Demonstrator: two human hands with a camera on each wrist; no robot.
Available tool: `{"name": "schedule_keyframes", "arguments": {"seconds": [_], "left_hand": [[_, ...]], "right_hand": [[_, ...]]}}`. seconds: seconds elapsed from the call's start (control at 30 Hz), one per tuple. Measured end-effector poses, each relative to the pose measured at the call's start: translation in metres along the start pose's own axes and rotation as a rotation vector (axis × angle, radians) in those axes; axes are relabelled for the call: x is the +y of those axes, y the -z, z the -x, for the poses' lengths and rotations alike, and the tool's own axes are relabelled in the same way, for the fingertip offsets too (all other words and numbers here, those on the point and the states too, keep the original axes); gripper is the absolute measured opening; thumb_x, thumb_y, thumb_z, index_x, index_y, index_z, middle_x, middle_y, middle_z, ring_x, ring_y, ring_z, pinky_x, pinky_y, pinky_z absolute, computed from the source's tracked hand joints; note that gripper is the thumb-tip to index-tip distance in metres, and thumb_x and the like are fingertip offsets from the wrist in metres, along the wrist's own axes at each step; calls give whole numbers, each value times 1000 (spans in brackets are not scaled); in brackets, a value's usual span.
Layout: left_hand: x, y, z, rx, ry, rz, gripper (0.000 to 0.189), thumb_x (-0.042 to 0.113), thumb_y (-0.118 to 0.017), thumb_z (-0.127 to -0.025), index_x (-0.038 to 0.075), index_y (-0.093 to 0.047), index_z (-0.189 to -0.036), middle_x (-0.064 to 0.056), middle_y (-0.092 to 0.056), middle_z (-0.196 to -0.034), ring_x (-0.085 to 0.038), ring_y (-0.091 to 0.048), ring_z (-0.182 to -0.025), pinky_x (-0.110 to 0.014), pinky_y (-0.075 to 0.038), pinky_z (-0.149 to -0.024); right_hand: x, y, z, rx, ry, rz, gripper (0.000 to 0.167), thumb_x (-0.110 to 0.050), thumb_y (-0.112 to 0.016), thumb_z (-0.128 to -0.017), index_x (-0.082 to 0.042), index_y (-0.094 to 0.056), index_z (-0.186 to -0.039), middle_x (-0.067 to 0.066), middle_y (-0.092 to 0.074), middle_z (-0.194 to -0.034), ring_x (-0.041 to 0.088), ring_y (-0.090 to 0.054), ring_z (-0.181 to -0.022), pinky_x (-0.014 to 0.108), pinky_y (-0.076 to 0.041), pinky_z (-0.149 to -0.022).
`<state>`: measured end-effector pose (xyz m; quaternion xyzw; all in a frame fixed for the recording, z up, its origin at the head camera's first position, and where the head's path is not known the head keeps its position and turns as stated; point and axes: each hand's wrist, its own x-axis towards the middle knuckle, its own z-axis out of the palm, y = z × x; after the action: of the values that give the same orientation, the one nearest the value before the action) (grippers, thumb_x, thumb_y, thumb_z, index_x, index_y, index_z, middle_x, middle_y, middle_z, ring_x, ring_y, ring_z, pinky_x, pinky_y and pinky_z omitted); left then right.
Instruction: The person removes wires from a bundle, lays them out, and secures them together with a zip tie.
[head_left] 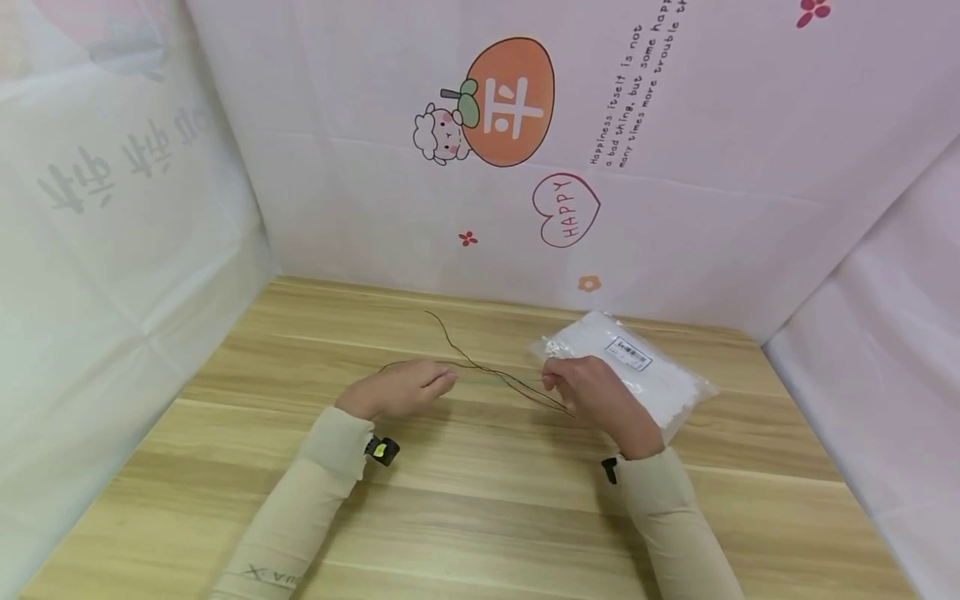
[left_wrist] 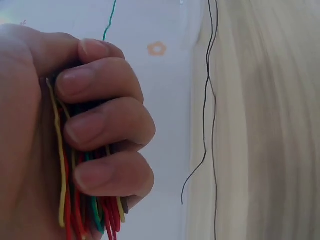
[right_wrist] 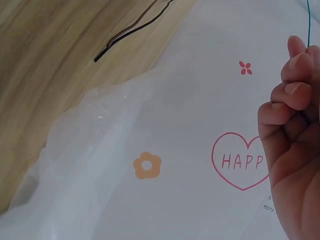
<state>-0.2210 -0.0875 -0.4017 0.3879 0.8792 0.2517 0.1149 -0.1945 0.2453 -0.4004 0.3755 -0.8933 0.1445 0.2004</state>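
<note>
My left hand (head_left: 401, 389) is curled round a bundle of thin coloured wires (left_wrist: 62, 175); red, yellow and green loops hang below the fingers in the left wrist view. From its thumb side a green wire (left_wrist: 109, 22) runs across to my right hand (head_left: 600, 400), which pinches the other end between thumb and fingertips. The green wire (right_wrist: 309, 22) looks nearly straight between the two hands. Just beyond it on the table lie two thin dark wires (head_left: 468, 360), one black and one brownish, crossing each other. Their right-hand ends (right_wrist: 102, 54) lie near my right hand.
Behind my right hand a clear plastic bag (head_left: 660, 383) with white contents and a barcode label (head_left: 628, 353) lies on the wooden table (head_left: 480, 517). White printed cloth (head_left: 360, 183) stands along the back and both sides of the table.
</note>
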Motion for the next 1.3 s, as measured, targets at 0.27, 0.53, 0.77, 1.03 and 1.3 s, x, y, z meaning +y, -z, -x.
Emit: {"name": "schedule_keyframes", "arguments": {"seconds": [0.27,0.53,0.77,1.03,1.3], "left_hand": [[-14,15,12,12,2,62,34,18,-37,-116,3,-59,-94,3,-42,-77,-10,-43,-72,-33,-44,-77],[-20,20,13,7,-6,151,37,21,-37,-116,12,-48,-81,4,-39,-74,-9,-37,-65,-28,-41,-69],[-23,23,17,2,9,175,36,23,-37,-116,7,-53,-87,1,-43,-78,-12,-43,-72,-30,-42,-72],[-31,28,25,23,71,171,35,20,-37,-115,5,-53,-88,2,-44,-77,-12,-41,-69,-28,-40,-69],[-37,33,31,39,92,173,35,20,-38,-115,9,-50,-85,1,-43,-76,-12,-40,-69,-28,-39,-69]], "right_hand": [[20,10,10,49,-50,11,31,18,-61,-89,-12,-66,-80,1,-71,-72,8,-52,-59,31,-50,-60],[27,16,12,50,-73,-38,33,19,-56,-88,-12,-66,-79,2,-68,-70,3,-38,-55,24,-42,-57],[34,15,15,83,-88,-31,33,18,-58,-86,-13,-67,-77,2,-68,-68,5,-44,-57,26,-44,-58],[43,19,24,150,-87,-23,36,20,-57,-82,-14,-67,-75,-3,-63,-64,0,-40,-57,26,-43,-57],[55,22,31,174,-77,-38,35,19,-56,-84,-13,-67,-75,-1,-64,-65,-3,-36,-56,22,-40,-54]]}}
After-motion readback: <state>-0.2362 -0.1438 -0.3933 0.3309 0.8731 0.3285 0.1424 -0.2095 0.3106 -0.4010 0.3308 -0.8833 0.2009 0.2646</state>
